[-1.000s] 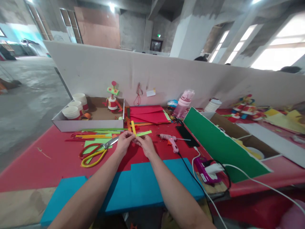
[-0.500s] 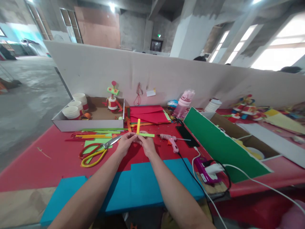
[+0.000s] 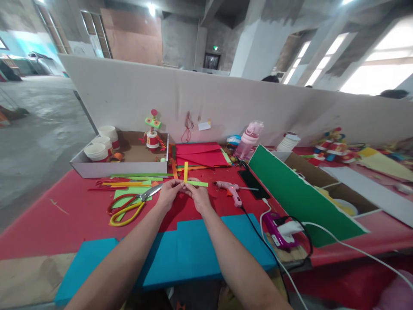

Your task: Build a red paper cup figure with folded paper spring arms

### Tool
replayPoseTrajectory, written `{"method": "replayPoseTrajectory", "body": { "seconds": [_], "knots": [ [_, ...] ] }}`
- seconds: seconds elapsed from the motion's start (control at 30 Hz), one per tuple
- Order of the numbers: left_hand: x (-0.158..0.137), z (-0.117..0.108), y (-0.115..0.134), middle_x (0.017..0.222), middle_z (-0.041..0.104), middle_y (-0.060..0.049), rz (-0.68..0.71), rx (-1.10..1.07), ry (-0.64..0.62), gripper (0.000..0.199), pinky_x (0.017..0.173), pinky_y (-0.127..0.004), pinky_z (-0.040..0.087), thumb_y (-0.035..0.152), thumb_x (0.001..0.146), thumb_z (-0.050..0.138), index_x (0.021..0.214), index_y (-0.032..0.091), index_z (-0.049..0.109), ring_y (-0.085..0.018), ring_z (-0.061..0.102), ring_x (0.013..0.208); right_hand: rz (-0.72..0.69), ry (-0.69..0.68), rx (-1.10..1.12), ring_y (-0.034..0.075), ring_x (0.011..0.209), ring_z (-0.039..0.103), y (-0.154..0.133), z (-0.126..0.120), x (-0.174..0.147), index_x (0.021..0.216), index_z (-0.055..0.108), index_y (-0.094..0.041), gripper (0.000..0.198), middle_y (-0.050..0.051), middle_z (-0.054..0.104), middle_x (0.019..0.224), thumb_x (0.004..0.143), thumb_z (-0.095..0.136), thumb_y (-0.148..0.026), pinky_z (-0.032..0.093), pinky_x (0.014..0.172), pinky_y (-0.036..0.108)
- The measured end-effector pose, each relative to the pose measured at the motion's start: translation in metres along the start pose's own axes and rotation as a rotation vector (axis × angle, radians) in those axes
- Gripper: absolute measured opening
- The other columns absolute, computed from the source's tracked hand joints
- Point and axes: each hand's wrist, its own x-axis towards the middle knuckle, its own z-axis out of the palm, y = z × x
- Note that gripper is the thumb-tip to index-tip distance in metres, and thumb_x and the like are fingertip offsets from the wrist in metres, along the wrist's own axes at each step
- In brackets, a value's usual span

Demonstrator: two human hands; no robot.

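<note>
My left hand [image 3: 169, 194] and my right hand [image 3: 199, 196] meet over the red table, fingertips pinched together. Between them is a pair of paper strips joined at a corner: a yellow strip [image 3: 186, 170] points up and away, and a light green strip [image 3: 200, 184] sticks out to the right. The joint is partly hidden by my fingers. Just left of my left hand lie large scissors [image 3: 135, 202] with red and yellow handles, on top of green paper. A pink glue gun [image 3: 229, 188] rests to the right of my right hand.
Behind the scissors are several loose paper strips [image 3: 129, 184]. An open box [image 3: 119, 168] holds paper cups and a paper-cup figure [image 3: 152, 138]. Red paper sheets [image 3: 201, 154] lie at the back. Rightward are a phone [image 3: 253, 184], a purple power strip [image 3: 278, 232] with cables, and a green-sided box [image 3: 300, 198].
My hands and the joined strips have shifted very slightly to the left. The pinch and everything else on the table look the same.
</note>
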Motion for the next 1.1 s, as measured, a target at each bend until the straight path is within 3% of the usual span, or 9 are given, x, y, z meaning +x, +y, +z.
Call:
{"method": "replayPoseTrajectory", "body": {
  "seconds": [0.13,0.37,0.6,0.8,1.1],
  "knots": [
    [-0.002,0.002,0.003,0.072,0.069,-0.006,-0.027,-0.051,-0.038,0.031,0.064,-0.023,0.048,0.04,0.067,0.078,0.079,0.013,0.07,-0.012,0.061,0.064,0.0,-0.011,-0.005,0.013,0.062,0.065,-0.001,0.0,0.0,0.088,0.061,-0.019,0.036,-0.002,0.067,0.068,0.06,0.08,-0.031,0.059,0.07,0.032],
    [-0.002,0.003,0.005,0.064,0.066,-0.004,-0.027,-0.03,0.006,0.03,0.058,-0.024,0.049,0.038,0.061,0.081,0.071,0.013,0.066,-0.012,0.059,0.058,-0.013,-0.02,-0.047,0.013,0.059,0.065,0.002,-0.001,0.001,0.086,0.061,-0.02,0.036,-0.003,0.067,0.067,0.058,0.081,-0.031,0.059,0.068,0.031],
    [-0.001,0.001,0.003,0.067,0.067,-0.005,-0.015,0.04,-0.001,0.029,0.055,-0.022,0.046,0.039,0.066,0.078,0.072,0.012,0.069,-0.011,0.059,0.058,-0.005,-0.027,-0.084,0.016,0.06,0.066,0.003,-0.003,0.003,0.064,0.064,-0.015,0.027,0.0,0.066,0.059,0.06,0.079,-0.037,0.057,0.07,0.033],
    [-0.003,0.004,0.007,0.066,0.066,-0.005,-0.032,0.01,-0.013,0.032,0.057,-0.022,0.046,0.04,0.063,0.08,0.072,0.012,0.068,-0.011,0.058,0.059,-0.011,-0.044,-0.083,0.016,0.061,0.065,0.001,-0.001,0.0,0.067,0.065,-0.016,0.026,0.0,0.067,0.06,0.061,0.078,-0.037,0.056,0.068,0.031],
    [-0.002,0.003,0.003,0.057,0.058,0.0,-0.016,0.033,0.083,0.032,0.051,-0.021,0.042,0.04,0.06,0.081,0.067,0.014,0.064,-0.009,0.051,0.052,-0.15,0.196,-0.189,0.014,0.056,0.06,0.005,-0.011,0.009,0.077,0.065,-0.018,0.03,-0.003,0.063,0.058,0.067,0.073,-0.045,0.05,0.06,0.026]
  ]
}}
